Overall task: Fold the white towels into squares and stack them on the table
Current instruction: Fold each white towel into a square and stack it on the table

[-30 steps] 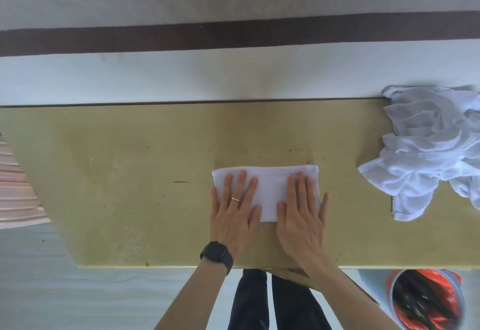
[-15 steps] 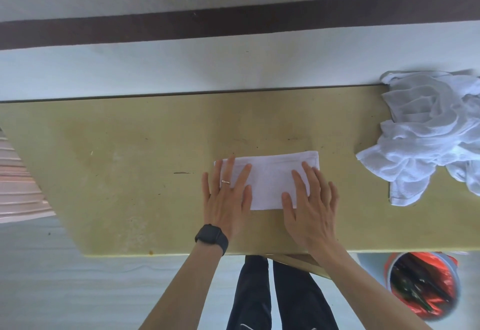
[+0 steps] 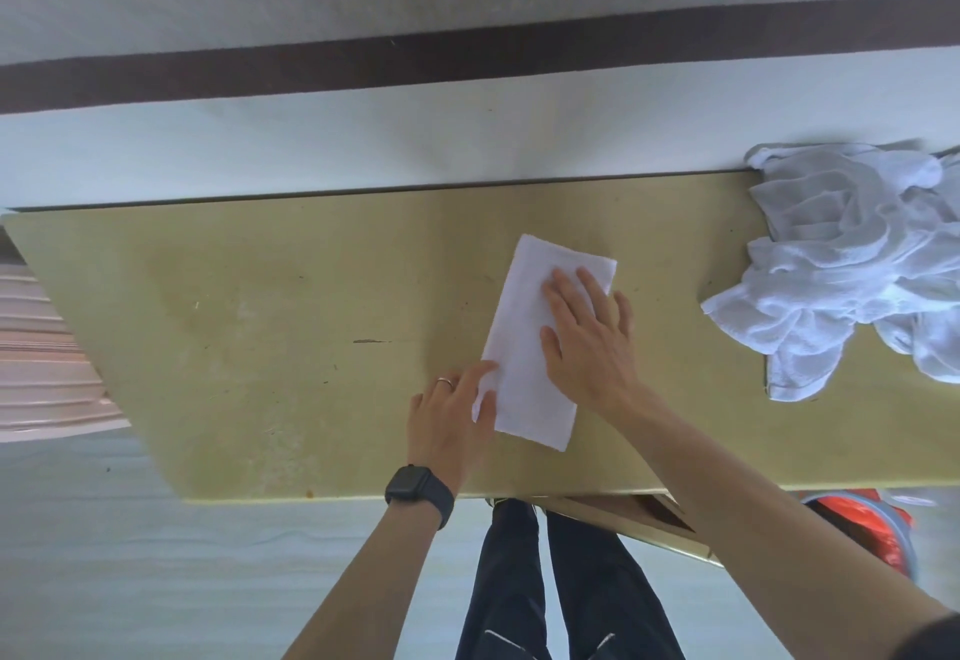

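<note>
A white towel (image 3: 524, 347), folded into a narrow rectangle, lies on the yellow-green table (image 3: 270, 327) with its long side running away from me, slightly tilted. My right hand (image 3: 589, 342) rests flat on its right half, fingers spread. With thumb and fingers, my left hand (image 3: 452, 415) pinches the towel's near left edge; it wears a ring and a black watch. A heap of crumpled white towels (image 3: 852, 264) sits at the table's far right.
The table's near edge (image 3: 415, 496) runs just in front of my legs. A red and blue bucket (image 3: 878, 524) stands on the floor at the lower right. A pink slatted object (image 3: 41, 347) is at the left. A white wall lies behind the table.
The folded towel has turned from lying crosswise to lying lengthwise away from me. My right hand moved up onto it; my left hand shifted from pressing flat to gripping its near left edge.
</note>
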